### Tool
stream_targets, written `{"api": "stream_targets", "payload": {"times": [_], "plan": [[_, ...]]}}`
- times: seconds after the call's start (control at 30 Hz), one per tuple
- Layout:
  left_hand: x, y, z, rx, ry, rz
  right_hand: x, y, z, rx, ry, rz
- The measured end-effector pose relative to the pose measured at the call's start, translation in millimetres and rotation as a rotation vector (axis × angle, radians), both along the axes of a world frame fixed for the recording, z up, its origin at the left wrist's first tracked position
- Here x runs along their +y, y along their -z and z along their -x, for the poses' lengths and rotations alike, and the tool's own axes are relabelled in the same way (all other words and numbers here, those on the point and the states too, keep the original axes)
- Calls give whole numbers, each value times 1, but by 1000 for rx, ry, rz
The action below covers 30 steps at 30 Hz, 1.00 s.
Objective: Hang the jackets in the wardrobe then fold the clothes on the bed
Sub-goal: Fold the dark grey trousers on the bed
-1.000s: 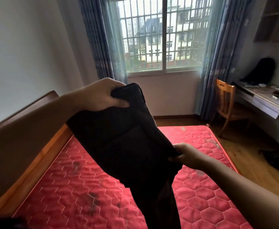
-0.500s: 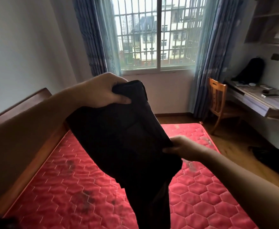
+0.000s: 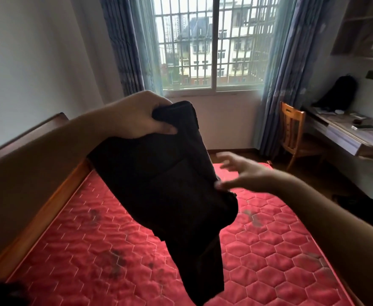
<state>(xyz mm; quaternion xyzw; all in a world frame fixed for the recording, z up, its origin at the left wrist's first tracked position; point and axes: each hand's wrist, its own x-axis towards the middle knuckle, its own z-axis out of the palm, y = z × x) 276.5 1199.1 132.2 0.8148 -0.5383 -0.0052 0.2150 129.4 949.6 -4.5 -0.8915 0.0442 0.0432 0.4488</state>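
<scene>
A black garment point(image 3: 165, 186) hangs in the air above the bed, partly folded, its lower end dangling down. My left hand point(image 3: 141, 115) grips its upper folded edge, thumb on the front. My right hand point(image 3: 245, 173) is beside the garment's right edge with fingers spread and blurred; it holds nothing. Below lies the red quilted mattress point(image 3: 269, 250) in a wooden bed frame point(image 3: 37, 219).
A barred window point(image 3: 214, 43) with blue curtains point(image 3: 280, 69) faces me. A wooden chair point(image 3: 291, 129) and a desk point(image 3: 346, 133) with small items stand at right. A dark bag point(image 3: 340, 89) sits on the desk and dark cloth point(image 3: 362, 204) lies on the floor.
My right hand let go of the garment's right edge and opened, moving slightly up and right. My left hand keeps its grip at the top.
</scene>
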Motion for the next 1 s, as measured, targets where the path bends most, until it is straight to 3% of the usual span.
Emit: {"api": "stream_targets", "payload": {"times": [0.07, 0.17, 0.27, 0.43, 0.6, 0.73, 1.0], "plan": [[-9, 5, 4, -12, 11, -26, 24, -43, -5, -206, -99, -156], [-19, 6, 9, -18, 33, -10, 49, -81, -8, -391, -100, -35], [-19, 3, 12, 8, 40, -7, 48, -83, -6, -445, -31, 1], [14, 10, -4, 77, -47, -168, 34, -76, 3, -518, 85, -90], [36, 34, -5, 197, -97, 19, 20, -66, 19, -444, 107, -165], [31, 49, 21, 290, -120, 285, 11, -64, 39, -456, 142, -292], [9, 49, 105, 456, -123, 728, -7, -73, 109, -646, 135, -255]]}}
